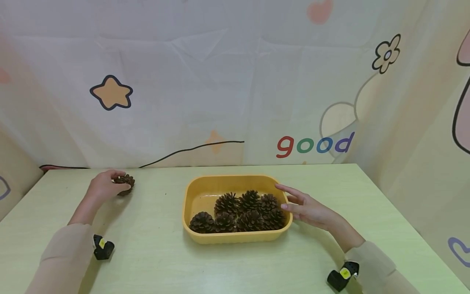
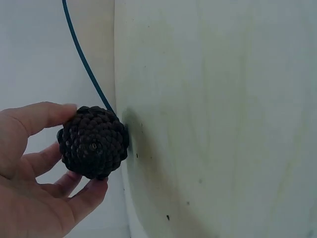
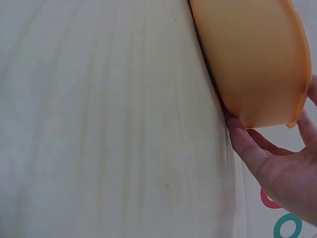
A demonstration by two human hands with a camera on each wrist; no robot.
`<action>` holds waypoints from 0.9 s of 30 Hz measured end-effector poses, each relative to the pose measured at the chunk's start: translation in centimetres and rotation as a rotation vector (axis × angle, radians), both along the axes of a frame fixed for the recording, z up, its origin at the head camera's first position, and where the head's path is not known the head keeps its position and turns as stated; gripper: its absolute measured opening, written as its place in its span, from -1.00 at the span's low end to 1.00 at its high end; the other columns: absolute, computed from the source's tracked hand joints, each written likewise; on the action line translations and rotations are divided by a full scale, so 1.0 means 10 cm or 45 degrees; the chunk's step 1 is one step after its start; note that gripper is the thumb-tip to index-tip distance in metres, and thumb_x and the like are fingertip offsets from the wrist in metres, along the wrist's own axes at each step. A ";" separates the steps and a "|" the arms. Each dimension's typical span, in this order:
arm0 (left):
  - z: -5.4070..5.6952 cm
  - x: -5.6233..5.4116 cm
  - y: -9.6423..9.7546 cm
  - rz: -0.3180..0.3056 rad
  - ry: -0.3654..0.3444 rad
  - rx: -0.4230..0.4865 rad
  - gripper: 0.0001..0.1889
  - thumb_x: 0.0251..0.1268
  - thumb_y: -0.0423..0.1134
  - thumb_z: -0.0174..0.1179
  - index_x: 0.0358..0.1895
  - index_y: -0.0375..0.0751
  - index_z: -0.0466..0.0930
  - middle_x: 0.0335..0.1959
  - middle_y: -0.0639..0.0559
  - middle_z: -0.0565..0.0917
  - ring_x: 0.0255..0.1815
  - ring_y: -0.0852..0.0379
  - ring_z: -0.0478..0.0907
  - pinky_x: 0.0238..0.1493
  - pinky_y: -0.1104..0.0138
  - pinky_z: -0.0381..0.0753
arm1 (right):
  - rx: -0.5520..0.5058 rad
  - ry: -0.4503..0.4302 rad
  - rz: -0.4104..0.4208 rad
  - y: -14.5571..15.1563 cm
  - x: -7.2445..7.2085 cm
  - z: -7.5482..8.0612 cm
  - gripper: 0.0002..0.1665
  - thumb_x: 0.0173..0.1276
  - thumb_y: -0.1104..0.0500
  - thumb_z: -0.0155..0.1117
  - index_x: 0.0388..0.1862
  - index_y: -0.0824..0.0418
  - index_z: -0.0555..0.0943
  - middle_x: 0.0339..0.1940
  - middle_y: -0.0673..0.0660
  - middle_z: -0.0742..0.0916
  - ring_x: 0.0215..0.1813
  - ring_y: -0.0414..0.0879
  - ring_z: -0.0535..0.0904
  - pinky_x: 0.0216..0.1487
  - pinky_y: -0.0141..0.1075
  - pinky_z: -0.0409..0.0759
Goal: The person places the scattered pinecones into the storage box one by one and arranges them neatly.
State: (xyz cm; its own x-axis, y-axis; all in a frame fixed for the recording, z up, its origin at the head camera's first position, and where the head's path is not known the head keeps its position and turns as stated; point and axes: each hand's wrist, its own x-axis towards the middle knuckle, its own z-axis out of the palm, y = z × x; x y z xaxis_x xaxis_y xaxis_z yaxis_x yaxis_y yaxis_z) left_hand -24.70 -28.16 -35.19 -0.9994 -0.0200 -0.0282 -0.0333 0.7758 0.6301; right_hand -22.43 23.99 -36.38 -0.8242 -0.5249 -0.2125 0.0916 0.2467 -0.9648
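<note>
At the back left of the table, my left hand [image 1: 104,185] pinches a brown pine cone [image 1: 126,179] between thumb and fingers. The left wrist view shows that pine cone [image 2: 94,141] end-on, right at the table surface; whether it touches the table I cannot tell. A yellow plastic basin [image 1: 235,237] stands mid-table with several pine cones [image 1: 249,220] bunched along its front and right side. My right hand [image 1: 310,210] grips the basin's right end, some fingers over the rim and others low on the outer wall [image 3: 257,64].
The pale green table [image 1: 147,253] ends at a white printed cloth [image 1: 176,102] behind it. A similar patterned cloth [image 1: 422,143] borders the right side. Each wrist carries a small black camera, the left one [image 1: 104,248] and the right one [image 1: 343,277].
</note>
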 end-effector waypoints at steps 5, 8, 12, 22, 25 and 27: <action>0.01 0.00 0.03 0.016 -0.032 0.025 -0.36 0.21 0.02 0.13 0.15 -0.47 0.29 0.12 -0.50 0.29 0.07 -0.39 0.28 0.00 -0.08 0.39 | -0.004 0.010 0.006 0.01 0.01 0.01 -0.17 0.33 0.11 0.14 0.46 0.11 -0.04 0.40 0.44 -0.01 0.15 0.09 0.34 0.04 -0.28 0.51; 0.01 -0.01 0.04 0.027 -0.049 0.035 -0.40 0.20 -0.02 0.14 0.12 -0.47 0.29 0.09 -0.49 0.32 0.03 -0.36 0.32 -0.05 -0.04 0.42 | -0.004 0.008 0.008 0.01 0.01 0.01 -0.17 0.33 0.11 0.14 0.46 0.12 -0.04 0.40 0.44 -0.01 0.14 0.07 0.35 0.03 -0.30 0.52; -0.01 -0.01 0.02 0.041 -0.104 0.032 -0.38 0.20 -0.07 0.14 0.15 -0.47 0.20 0.11 -0.51 0.28 0.04 -0.39 0.29 -0.09 -0.06 0.41 | -0.005 0.010 0.014 0.00 0.00 0.01 -0.17 0.33 0.11 0.14 0.46 0.12 -0.04 0.40 0.44 -0.01 0.12 0.07 0.36 0.02 -0.30 0.52; 0.05 0.04 0.04 0.044 -0.161 -0.024 -0.22 0.18 -0.04 0.10 0.29 -0.54 0.04 0.20 -0.58 0.16 0.14 -0.49 0.15 0.04 -0.18 0.31 | -0.009 0.019 0.023 0.00 0.00 0.01 -0.17 0.33 0.12 0.13 0.46 0.13 -0.05 0.39 0.45 0.01 0.08 0.04 0.38 -0.02 -0.34 0.53; 0.06 0.05 0.05 0.036 -0.128 -0.048 -0.23 0.17 -0.04 0.09 0.28 -0.56 0.08 0.17 -0.58 0.20 0.13 -0.48 0.19 0.04 -0.17 0.32 | 0.000 0.025 0.016 0.00 0.00 0.01 -0.17 0.33 0.11 0.14 0.46 0.12 -0.04 0.39 0.45 0.02 0.10 0.06 0.37 0.00 -0.32 0.53; 0.07 0.06 0.07 0.032 -0.090 -0.057 -0.26 0.16 -0.04 0.10 0.26 -0.56 0.13 0.16 -0.56 0.25 0.11 -0.46 0.22 0.02 -0.15 0.34 | 0.008 0.028 0.011 0.00 0.00 0.01 -0.16 0.33 0.10 0.15 0.46 0.12 -0.04 0.39 0.44 0.02 0.11 0.07 0.37 0.01 -0.31 0.52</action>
State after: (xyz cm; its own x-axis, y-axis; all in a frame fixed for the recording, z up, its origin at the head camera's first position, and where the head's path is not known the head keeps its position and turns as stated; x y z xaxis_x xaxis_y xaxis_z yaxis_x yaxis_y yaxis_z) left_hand -24.07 -27.42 -34.50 -0.9941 -0.0480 -0.0968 -0.0962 0.8016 0.5901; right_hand -22.39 23.95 -36.33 -0.8243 -0.5306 -0.1975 0.0681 0.2534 -0.9650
